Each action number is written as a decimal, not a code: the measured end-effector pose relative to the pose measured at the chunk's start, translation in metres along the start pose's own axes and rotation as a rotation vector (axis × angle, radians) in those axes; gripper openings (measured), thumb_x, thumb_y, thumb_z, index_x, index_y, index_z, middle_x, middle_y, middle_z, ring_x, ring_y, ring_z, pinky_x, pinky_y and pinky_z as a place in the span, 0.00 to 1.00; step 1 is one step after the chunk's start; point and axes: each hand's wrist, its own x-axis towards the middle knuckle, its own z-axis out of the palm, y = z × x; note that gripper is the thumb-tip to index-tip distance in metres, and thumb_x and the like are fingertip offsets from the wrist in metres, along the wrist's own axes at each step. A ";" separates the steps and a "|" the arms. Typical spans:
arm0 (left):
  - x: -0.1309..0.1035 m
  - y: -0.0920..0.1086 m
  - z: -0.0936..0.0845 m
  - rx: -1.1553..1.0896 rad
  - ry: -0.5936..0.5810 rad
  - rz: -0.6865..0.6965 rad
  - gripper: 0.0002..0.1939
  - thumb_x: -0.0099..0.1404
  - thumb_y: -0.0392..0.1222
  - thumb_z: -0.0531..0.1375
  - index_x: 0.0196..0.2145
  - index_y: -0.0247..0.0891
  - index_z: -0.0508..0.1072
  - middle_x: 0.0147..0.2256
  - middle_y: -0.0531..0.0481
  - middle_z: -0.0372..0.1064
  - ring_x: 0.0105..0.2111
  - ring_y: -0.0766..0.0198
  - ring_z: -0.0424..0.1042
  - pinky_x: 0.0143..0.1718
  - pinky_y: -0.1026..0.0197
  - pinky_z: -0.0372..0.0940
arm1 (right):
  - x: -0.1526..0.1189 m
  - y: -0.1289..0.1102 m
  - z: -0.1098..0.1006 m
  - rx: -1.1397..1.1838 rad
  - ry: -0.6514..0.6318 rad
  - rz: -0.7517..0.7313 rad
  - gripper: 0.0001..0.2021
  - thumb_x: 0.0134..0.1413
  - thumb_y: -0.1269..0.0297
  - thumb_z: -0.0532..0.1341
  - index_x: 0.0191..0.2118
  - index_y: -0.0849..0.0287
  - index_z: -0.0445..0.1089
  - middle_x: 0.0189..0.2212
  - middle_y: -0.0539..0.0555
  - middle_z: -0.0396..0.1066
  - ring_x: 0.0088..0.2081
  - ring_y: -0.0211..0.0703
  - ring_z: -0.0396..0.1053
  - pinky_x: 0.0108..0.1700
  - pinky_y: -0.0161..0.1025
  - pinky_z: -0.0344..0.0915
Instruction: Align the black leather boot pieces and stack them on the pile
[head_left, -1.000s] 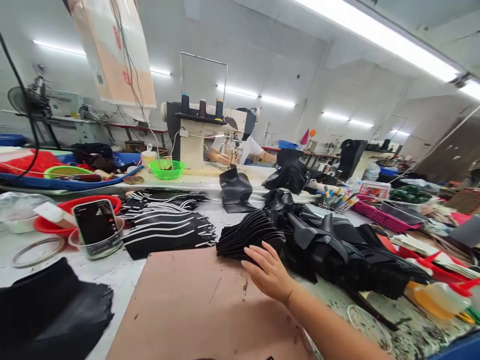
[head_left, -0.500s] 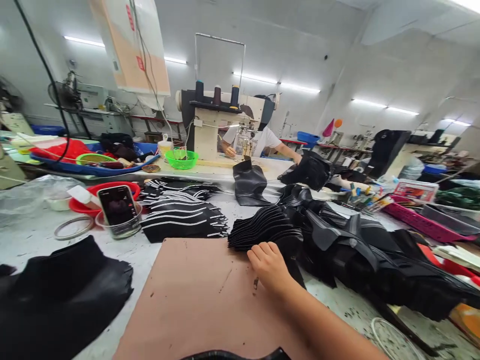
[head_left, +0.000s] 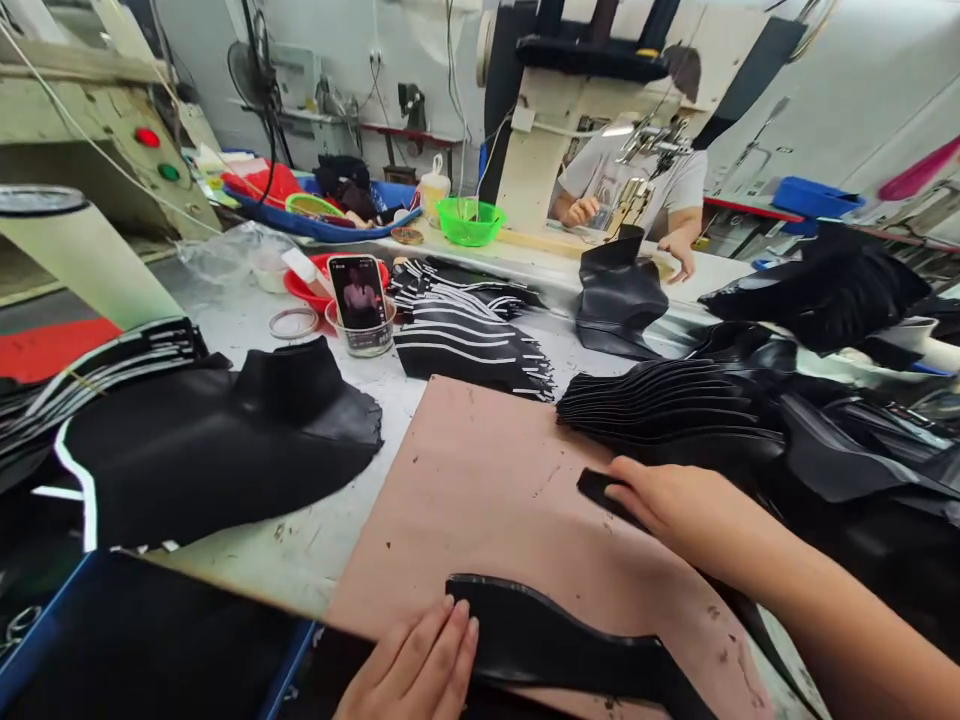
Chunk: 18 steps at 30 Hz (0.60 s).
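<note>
A pinkish board [head_left: 480,490] lies on the worktable. My left hand [head_left: 420,660] rests with its fingers extended on the left end of a curved black leather piece [head_left: 555,630] at the board's near edge. Toward the board's right side, my right hand [head_left: 660,495] pinches a black leather strip [head_left: 600,490] between thumb and fingers. Just behind that hand sits a fanned stack of black leather pieces [head_left: 660,405]. Black pieces with white edge strips [head_left: 465,335] lie beyond the board.
A phone [head_left: 358,292] leans in a clear bowl beside a red basin [head_left: 319,280]. At left is a large black leather piece [head_left: 225,430]. Across the table, a person [head_left: 675,190] sits behind a sewing machine [head_left: 540,130]. A green basket [head_left: 471,222] stands near it.
The view has turned left and down. My left hand has come into view on the curved piece. My right hand has left the stack's edge and now holds a strip nearer me.
</note>
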 end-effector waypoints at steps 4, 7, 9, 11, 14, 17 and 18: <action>0.005 0.001 0.000 -0.015 -0.029 0.018 0.16 0.66 0.31 0.47 0.40 0.36 0.74 0.41 0.53 0.76 0.45 0.65 0.69 0.54 0.62 0.53 | 0.009 -0.040 -0.005 0.314 -0.178 -0.399 0.10 0.61 0.61 0.52 0.32 0.56 0.66 0.28 0.51 0.72 0.29 0.41 0.67 0.28 0.35 0.53; 0.014 0.002 0.000 -0.015 -0.021 0.013 0.18 0.66 0.31 0.45 0.38 0.36 0.74 0.38 0.52 0.77 0.43 0.64 0.71 0.49 0.61 0.57 | 0.026 -0.070 0.001 0.432 -0.296 -0.495 0.09 0.59 0.61 0.54 0.32 0.57 0.68 0.27 0.50 0.71 0.27 0.38 0.65 0.28 0.33 0.53; 0.018 0.004 0.000 0.001 -0.012 0.004 0.18 0.66 0.30 0.45 0.36 0.37 0.74 0.37 0.51 0.77 0.42 0.63 0.72 0.46 0.60 0.58 | 0.038 -0.084 0.005 0.475 -0.347 -0.498 0.09 0.58 0.61 0.56 0.32 0.58 0.69 0.28 0.50 0.72 0.28 0.38 0.65 0.28 0.33 0.54; 0.019 0.005 0.001 0.010 -0.002 -0.017 0.19 0.66 0.30 0.44 0.35 0.37 0.74 0.35 0.50 0.77 0.40 0.62 0.73 0.44 0.60 0.58 | 0.049 -0.094 0.008 0.511 -0.390 -0.503 0.09 0.57 0.61 0.57 0.33 0.59 0.70 0.29 0.51 0.73 0.29 0.39 0.66 0.29 0.33 0.55; 0.017 0.005 0.002 0.014 0.006 -0.044 0.19 0.66 0.30 0.44 0.35 0.38 0.74 0.35 0.50 0.77 0.39 0.64 0.73 0.43 0.60 0.58 | 0.056 -0.100 0.010 0.528 -0.435 -0.507 0.08 0.57 0.63 0.57 0.34 0.60 0.72 0.30 0.52 0.74 0.31 0.39 0.67 0.31 0.33 0.56; 0.013 0.006 0.003 0.029 -0.010 -0.009 0.19 0.65 0.30 0.44 0.36 0.37 0.74 0.35 0.50 0.77 0.40 0.63 0.73 0.44 0.60 0.57 | 0.057 -0.100 0.010 0.498 -0.441 -0.500 0.09 0.57 0.62 0.57 0.34 0.60 0.73 0.30 0.52 0.74 0.30 0.40 0.66 0.30 0.33 0.56; 0.012 0.006 0.002 0.034 -0.019 0.003 0.18 0.65 0.30 0.45 0.36 0.37 0.74 0.36 0.49 0.77 0.40 0.63 0.72 0.44 0.59 0.57 | 0.057 -0.100 0.010 0.486 -0.441 -0.499 0.09 0.57 0.61 0.57 0.34 0.59 0.73 0.30 0.52 0.74 0.30 0.40 0.66 0.30 0.33 0.56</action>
